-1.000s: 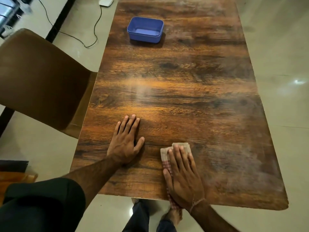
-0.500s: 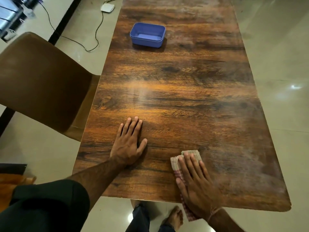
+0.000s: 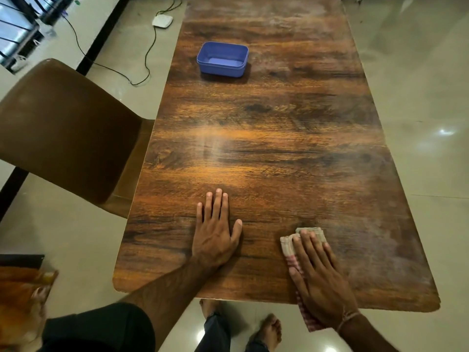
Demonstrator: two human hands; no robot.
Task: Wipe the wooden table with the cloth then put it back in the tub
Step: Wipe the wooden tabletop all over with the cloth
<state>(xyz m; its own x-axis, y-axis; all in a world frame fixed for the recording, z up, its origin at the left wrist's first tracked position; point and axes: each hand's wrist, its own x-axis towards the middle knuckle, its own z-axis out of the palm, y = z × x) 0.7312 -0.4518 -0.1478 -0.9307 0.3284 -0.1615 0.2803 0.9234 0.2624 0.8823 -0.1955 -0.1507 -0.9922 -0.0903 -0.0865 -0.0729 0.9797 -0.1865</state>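
Right grip [image 3: 321, 283], flat and released, presses the cloth [image 3: 288, 247] onto the table [image 3: 279, 138], hiding most of it; its end hangs off the near edge. Left grip [image 3: 214, 240] rests flat alongside. Blue tub [image 3: 222, 59] sits well ahead.

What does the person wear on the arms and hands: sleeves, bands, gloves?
No gloves on the left hand or the right hand. A dark short sleeve covers the left upper arm; both forearms are bare. A thin thread is tied round the right wrist. No watch shows.
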